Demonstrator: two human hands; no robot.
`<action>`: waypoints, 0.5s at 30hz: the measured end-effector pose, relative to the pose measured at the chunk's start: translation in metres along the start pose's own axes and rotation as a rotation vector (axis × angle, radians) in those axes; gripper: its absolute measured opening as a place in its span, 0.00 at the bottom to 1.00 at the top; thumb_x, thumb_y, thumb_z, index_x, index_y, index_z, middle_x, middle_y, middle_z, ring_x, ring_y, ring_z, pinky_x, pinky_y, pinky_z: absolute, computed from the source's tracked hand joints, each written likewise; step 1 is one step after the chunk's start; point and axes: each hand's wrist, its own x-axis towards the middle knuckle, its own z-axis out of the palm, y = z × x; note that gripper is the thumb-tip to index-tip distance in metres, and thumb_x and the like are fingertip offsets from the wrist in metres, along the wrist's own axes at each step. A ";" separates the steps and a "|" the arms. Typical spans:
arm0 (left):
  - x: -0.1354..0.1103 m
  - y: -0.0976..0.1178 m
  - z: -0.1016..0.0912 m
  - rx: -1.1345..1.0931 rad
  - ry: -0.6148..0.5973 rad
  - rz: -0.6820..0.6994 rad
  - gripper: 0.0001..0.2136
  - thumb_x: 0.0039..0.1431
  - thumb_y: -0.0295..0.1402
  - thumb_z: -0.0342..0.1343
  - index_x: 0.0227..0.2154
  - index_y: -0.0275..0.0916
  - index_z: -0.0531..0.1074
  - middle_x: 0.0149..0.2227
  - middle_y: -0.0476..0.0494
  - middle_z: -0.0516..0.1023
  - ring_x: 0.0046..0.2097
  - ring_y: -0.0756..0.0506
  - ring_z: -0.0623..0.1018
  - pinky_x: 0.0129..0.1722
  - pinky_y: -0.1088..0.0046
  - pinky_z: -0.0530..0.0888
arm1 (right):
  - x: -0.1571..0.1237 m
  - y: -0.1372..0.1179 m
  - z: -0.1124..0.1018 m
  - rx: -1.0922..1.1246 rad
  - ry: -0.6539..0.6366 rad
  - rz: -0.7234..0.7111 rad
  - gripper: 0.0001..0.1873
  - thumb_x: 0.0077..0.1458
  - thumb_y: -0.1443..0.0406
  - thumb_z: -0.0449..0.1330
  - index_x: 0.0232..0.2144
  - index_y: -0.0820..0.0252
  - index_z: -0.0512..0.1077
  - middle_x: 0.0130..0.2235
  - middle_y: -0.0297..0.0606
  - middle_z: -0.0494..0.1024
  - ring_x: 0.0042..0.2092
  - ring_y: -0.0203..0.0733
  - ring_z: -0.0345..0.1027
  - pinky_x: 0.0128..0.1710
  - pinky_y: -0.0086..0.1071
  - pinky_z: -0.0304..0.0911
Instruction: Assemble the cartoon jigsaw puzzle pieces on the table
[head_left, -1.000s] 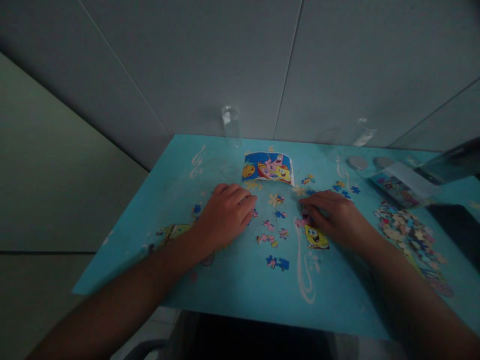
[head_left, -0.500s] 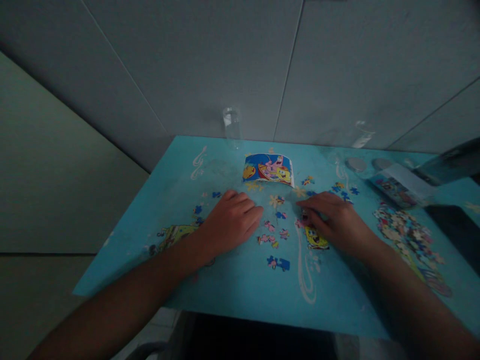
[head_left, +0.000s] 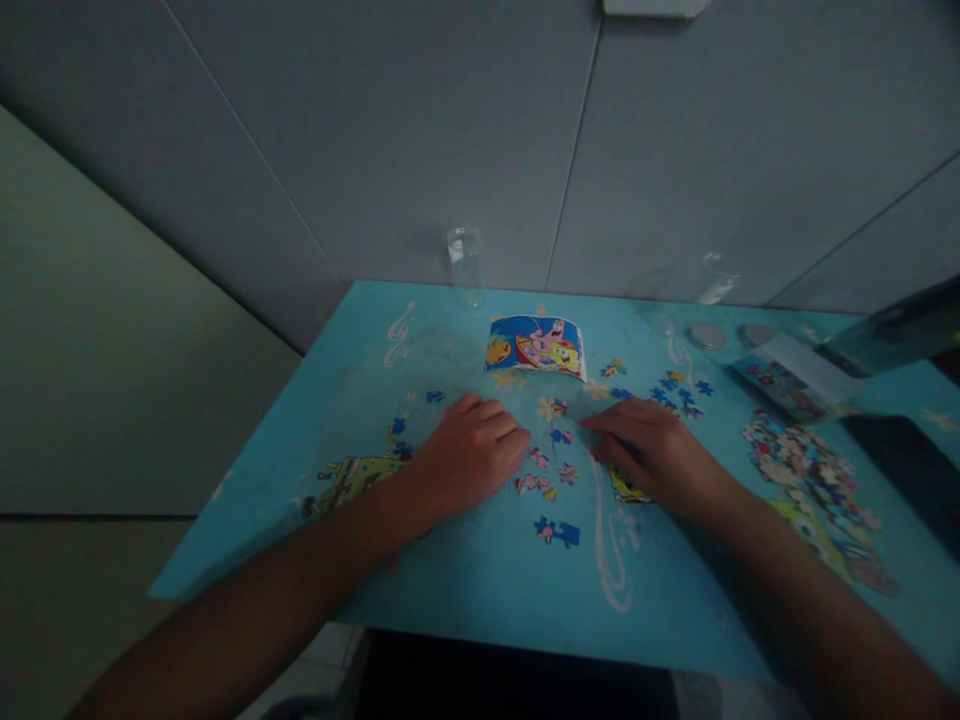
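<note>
My left hand point(head_left: 476, 452) rests on the table left of the loose puzzle pieces, fingers curled in; whatever may lie under them is hidden. My right hand point(head_left: 651, 443) is pinched over a partly joined yellow cartoon section point(head_left: 628, 488), covering most of it. By its thumb shows a bit of pink puzzle piece point(head_left: 598, 454), apparently in the fingers' grip. Between the hands lie several pink and blue pieces point(head_left: 536, 484), with a joined blue pair point(head_left: 557, 531) nearer me. Beyond them a curved picture card point(head_left: 535, 345) shows the cartoon scene.
Another yellow joined section point(head_left: 358, 478) lies partly under my left forearm. At right are a heap of loose pieces point(head_left: 802, 465), a dark flat object point(head_left: 900, 465), a printed clear container point(head_left: 791, 380) and two round lids point(head_left: 707, 335). A clear cylinder point(head_left: 466, 268) stands by the wall.
My right hand has shifted slightly left and covers more of the yellow section. My left hand stays nearly in place. The whole view has tilted up a little.
</note>
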 end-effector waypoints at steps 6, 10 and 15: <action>-0.002 0.004 0.000 -0.064 0.027 0.137 0.07 0.69 0.33 0.53 0.38 0.39 0.76 0.33 0.48 0.77 0.40 0.45 0.72 0.42 0.62 0.62 | 0.000 0.006 0.003 0.007 -0.006 0.015 0.14 0.65 0.67 0.56 0.50 0.57 0.76 0.42 0.42 0.80 0.43 0.47 0.73 0.47 0.45 0.68; -0.001 0.004 0.000 -0.029 0.026 0.107 0.09 0.69 0.33 0.54 0.32 0.40 0.74 0.31 0.48 0.75 0.38 0.44 0.71 0.40 0.62 0.61 | 0.001 0.007 0.003 0.003 -0.012 0.014 0.14 0.65 0.66 0.56 0.50 0.57 0.76 0.42 0.42 0.80 0.44 0.47 0.73 0.47 0.45 0.68; 0.000 0.002 0.001 -0.020 0.011 0.062 0.10 0.69 0.34 0.53 0.30 0.40 0.72 0.30 0.48 0.73 0.38 0.44 0.70 0.41 0.62 0.61 | 0.000 0.005 0.001 -0.026 0.007 0.039 0.14 0.65 0.67 0.55 0.49 0.58 0.77 0.42 0.42 0.81 0.44 0.48 0.73 0.47 0.44 0.68</action>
